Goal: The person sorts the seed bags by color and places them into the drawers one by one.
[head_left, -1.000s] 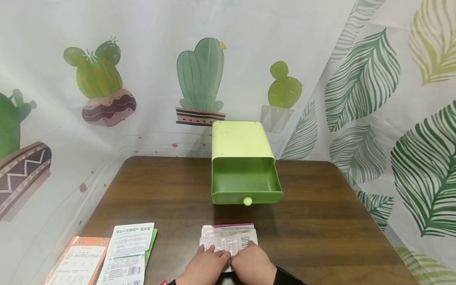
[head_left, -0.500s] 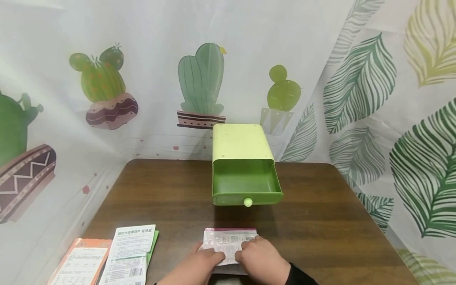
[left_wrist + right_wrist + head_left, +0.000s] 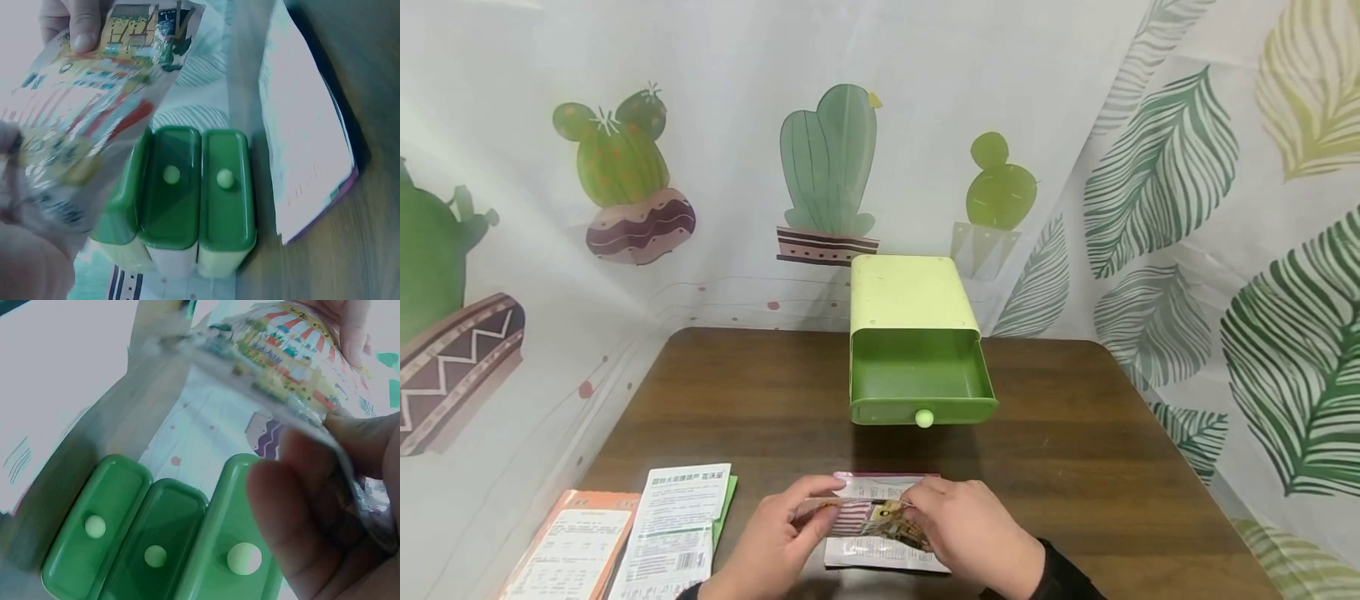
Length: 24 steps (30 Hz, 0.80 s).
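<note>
My left hand (image 3: pixel 786 529) and right hand (image 3: pixel 970 533) hold a glossy printed snack packet (image 3: pixel 874 518) between them, pinching one end each. It is raised and tilted over the table. Striped awning pictures and yellow patches show on it (image 3: pixel 94 106). In the right wrist view, the right thumb lies on the printed face of the packet (image 3: pixel 294 362) and the fingers are behind it. A second, white printed packet with a pink edge (image 3: pixel 887 554) lies flat beneath, partly covered by the hands and the held packet.
Beyond the hands stands a yellow-green drawer cabinet (image 3: pixel 913 292) with its top drawer (image 3: pixel 925 408) pulled out. Two lower drawers (image 3: pixel 170 206) show in the left wrist view. A white-and-green packet (image 3: pixel 670 533) and an orange packet (image 3: pixel 576 533) lie at the table's left.
Both hands have lifted the upper packet off the lower one and tilted it, so its colourful side shows in place of the white text side. The hands have spread apart.
</note>
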### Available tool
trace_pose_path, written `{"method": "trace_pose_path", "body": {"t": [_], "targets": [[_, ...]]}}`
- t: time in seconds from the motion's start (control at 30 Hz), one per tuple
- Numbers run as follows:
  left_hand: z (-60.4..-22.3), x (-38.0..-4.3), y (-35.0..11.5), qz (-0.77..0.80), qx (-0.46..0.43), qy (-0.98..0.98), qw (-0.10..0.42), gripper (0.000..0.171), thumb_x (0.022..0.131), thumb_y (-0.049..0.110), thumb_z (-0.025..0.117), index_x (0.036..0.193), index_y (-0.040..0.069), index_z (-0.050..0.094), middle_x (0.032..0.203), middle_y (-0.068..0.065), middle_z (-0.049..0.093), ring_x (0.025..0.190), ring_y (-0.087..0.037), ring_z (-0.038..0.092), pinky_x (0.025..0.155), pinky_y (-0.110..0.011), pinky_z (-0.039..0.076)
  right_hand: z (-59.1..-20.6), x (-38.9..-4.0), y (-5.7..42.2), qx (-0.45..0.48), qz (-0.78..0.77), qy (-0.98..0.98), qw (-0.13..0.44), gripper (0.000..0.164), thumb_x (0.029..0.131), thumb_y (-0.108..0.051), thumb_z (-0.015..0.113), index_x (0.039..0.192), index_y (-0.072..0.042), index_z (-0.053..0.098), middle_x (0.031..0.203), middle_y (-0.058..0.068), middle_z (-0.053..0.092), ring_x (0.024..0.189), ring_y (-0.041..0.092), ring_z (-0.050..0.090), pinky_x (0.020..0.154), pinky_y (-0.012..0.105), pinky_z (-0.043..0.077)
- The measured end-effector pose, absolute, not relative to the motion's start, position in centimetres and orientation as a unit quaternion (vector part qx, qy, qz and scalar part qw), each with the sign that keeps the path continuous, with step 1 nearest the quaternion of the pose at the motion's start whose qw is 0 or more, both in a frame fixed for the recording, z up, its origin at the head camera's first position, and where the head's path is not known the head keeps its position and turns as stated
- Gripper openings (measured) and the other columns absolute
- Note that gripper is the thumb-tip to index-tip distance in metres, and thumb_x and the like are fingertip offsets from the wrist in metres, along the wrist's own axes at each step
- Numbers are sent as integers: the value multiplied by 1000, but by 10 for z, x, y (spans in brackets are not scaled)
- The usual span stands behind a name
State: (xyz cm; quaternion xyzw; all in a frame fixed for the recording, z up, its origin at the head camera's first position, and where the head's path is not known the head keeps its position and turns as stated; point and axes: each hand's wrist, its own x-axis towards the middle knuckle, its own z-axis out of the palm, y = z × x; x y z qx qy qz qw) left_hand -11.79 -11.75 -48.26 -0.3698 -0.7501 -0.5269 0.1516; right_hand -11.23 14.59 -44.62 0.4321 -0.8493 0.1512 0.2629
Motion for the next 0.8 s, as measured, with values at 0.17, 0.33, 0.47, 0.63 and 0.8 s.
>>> {"method": "trace_pose_path", "body": {"t": [0.17,0.33,0.47,0.63,0.8], "targets": [[-473,-111,-115,-557,-294,-763,143,41,90,1,72,125,18,60,92,1,72,74,-6,65,58,-23,54,-440,-110,146,429,226,-850,208,13,96,-19,67,87,-17,57,64,-19,43,54,-7,35,49,11,33],[-461,-107,-114,-515,-246,-803,171,51,83,11,82,127,26,61,85,15,67,67,-2,60,55,-22,49,-434,-105,146,397,277,-867,118,15,98,-26,64,88,-19,54,65,-21,41,53,-8,37,50,10,33],[-450,-106,-116,-517,-205,-820,139,46,86,21,79,127,32,61,78,17,65,62,-3,59,53,-25,47,-428,-98,148,379,271,-879,98,26,99,-36,62,116,-16,56,67,-21,45,55,-6,41,51,11,34],[-443,-110,-118,-538,-181,-817,104,37,92,23,74,126,25,60,69,15,63,56,-6,61,50,-27,49,-414,-92,154,428,206,-862,174,68,94,-49,64,151,-19,43,106,-7,59,90,5,56,72,23,49],[-437,-119,-120,-579,-127,-804,56,40,95,26,71,131,22,54,70,5,64,57,-15,65,51,-31,53,-402,-89,162,504,140,-830,194,79,81,-56,76,149,-26,49,160,15,26,145,39,24,110,51,29]]}}
